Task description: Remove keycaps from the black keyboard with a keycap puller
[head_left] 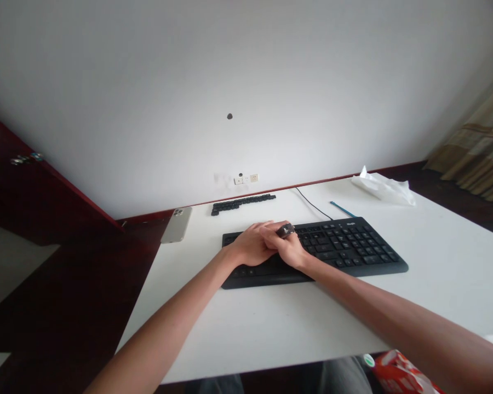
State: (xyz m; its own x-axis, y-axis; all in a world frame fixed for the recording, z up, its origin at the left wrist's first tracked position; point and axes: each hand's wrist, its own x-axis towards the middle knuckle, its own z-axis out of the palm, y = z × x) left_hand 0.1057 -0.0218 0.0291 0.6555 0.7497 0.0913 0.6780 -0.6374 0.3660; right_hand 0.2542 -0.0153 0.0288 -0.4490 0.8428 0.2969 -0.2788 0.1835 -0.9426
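Note:
A black keyboard (365, 241) lies on the white table, and both my hands meet over its left half. My right hand (287, 246) is closed in a fist around a black-handled tool (286, 230); only the short, thick end sticks out on top, so its exact kind is hidden. Against it, my left hand (250, 244) rests low over the keys with its fingers curled in toward the right fist. Whatever the left fingertips hold is covered. Loose black keycaps (242, 203) are lined up in rows behind the keyboard.
A phone (176, 225) lies at the table's left edge. Behind the keyboard are its cable (312, 203) and a thin blue stick (342, 208). White crumpled tissue or plastic (384, 187) sits at the back right. A red package (402, 372) is below the front edge.

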